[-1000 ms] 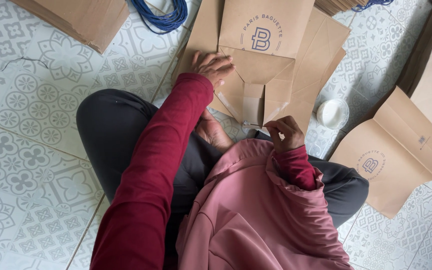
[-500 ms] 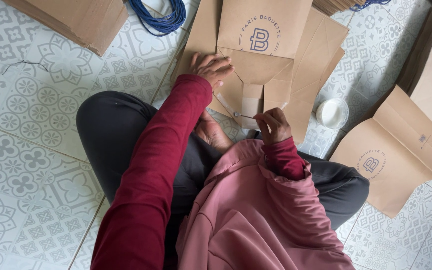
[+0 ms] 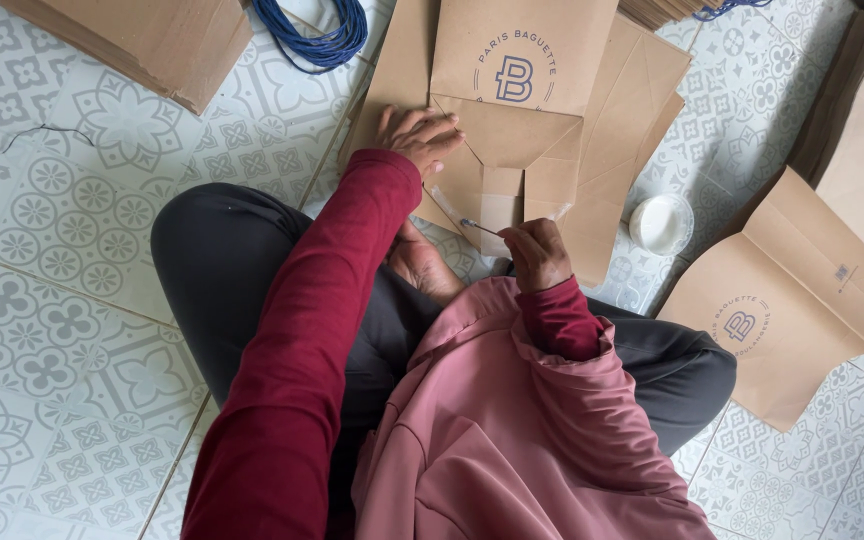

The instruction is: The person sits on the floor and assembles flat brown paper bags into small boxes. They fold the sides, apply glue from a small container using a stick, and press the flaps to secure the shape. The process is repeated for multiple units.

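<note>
At upper centre, the paper bag (image 3: 512,150) lies on the tiled floor (image 3: 62,300), bottom flaps partly folded. The left hand (image 3: 417,135) presses flat, open; the right hand (image 3: 537,250) pinches a thin stick (image 3: 482,227). Sealing looks unfinished.

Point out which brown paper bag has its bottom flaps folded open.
The bag under both hands, straight ahead: its bottom is spread into folded flaps, left hand pressing it. The bag at right lies flat and closed.

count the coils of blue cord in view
2, both cut off by the top edge. One blue cord coil lies on the tiles top left of centre, beside the cardboard stack. A second blue coil barely shows at top right; more may lie out of frame.
</note>
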